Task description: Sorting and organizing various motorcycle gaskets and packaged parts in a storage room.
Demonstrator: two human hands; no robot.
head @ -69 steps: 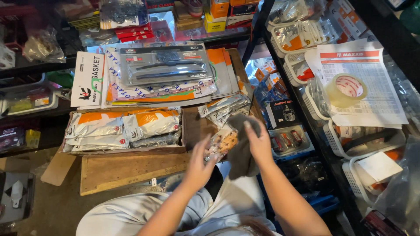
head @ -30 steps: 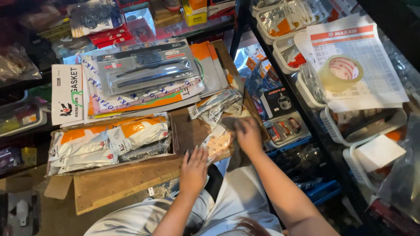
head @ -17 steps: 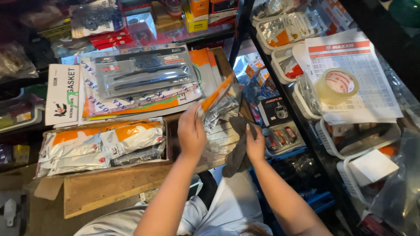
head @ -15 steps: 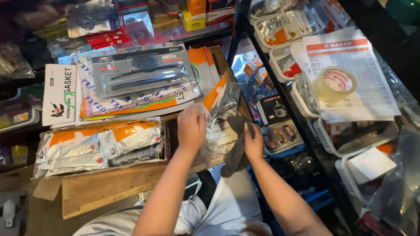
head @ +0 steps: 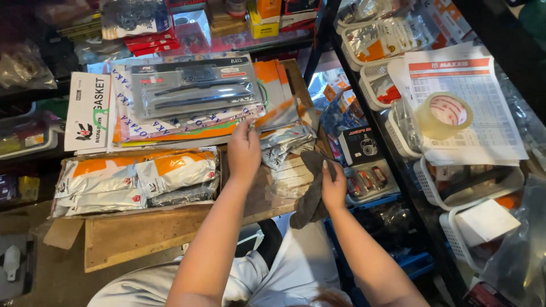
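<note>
Left grip (head: 243,149) pinched on an orange-and-silver packet (head: 277,115), lifted just above the silver packets (head: 284,143). Right grip (head: 334,185) closed around a dark grey cloth (head: 311,193), hanging below it, beside the wooden worktop (head: 142,233).

packets (head: 136,176) crowd the box; bare cardboard flap (head: 142,239) lies free

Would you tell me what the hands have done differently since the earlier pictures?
The left hand let go of the small clear packet, moved up and now grips a silver-and-orange packet. The right hand shifted slightly right, keeping the dark cloth. The tape roll stayed put.
</note>
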